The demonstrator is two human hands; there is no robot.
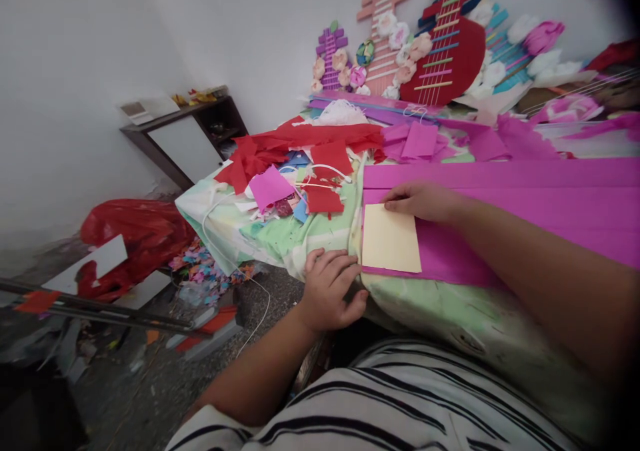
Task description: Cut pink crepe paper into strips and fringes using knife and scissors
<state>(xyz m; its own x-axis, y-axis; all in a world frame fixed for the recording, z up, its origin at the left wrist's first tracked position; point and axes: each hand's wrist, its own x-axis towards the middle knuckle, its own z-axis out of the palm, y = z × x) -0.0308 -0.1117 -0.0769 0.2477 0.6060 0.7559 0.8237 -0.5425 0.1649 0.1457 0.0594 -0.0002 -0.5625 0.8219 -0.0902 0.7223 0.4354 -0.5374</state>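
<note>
A cream rectangular card lies flat on the left end of a long magenta sheet. My right hand has its thumb and fingers at the card's top edge, pinched together on it. My left hand rests on the front edge of the green and white tablecloth, just left of the card and the sheet. Its fingers are spread apart, and nothing shows in it.
Red paper, pink pieces and a white cord cover the table's left part. Guitar-shaped decorations with paper flowers stand at the back. A dark cabinet, a red plastic bag and floor scraps are at left.
</note>
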